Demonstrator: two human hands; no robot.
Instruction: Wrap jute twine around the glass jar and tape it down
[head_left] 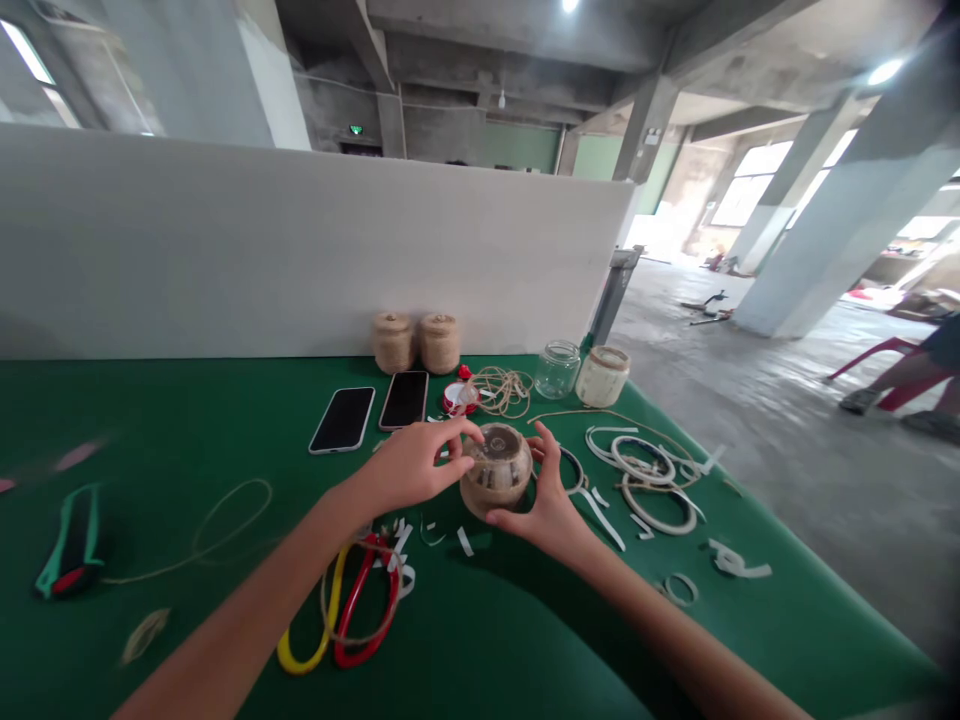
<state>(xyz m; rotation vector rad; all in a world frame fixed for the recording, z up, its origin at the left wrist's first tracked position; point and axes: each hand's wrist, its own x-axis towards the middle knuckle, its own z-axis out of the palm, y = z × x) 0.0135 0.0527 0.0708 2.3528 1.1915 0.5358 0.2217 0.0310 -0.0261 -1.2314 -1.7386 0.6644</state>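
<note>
A small glass jar (496,478), partly wrapped in brown jute twine, is held tilted above the green table (225,420) with its mouth facing me. My left hand (412,462) grips its left side and rim with curled fingers. My right hand (547,500) cups its right side and bottom, fingers wrapped round it. Loose twine trails from the jar toward a tangle of twine (504,390) behind it.
Two twine spools (416,342), two phones (375,410), an empty glass jar (557,368) and a wrapped jar (602,376) stand near the white partition. White tape rings and strips (649,480) lie right; yellow and red loops (345,610) lie near. The table edge falls off right.
</note>
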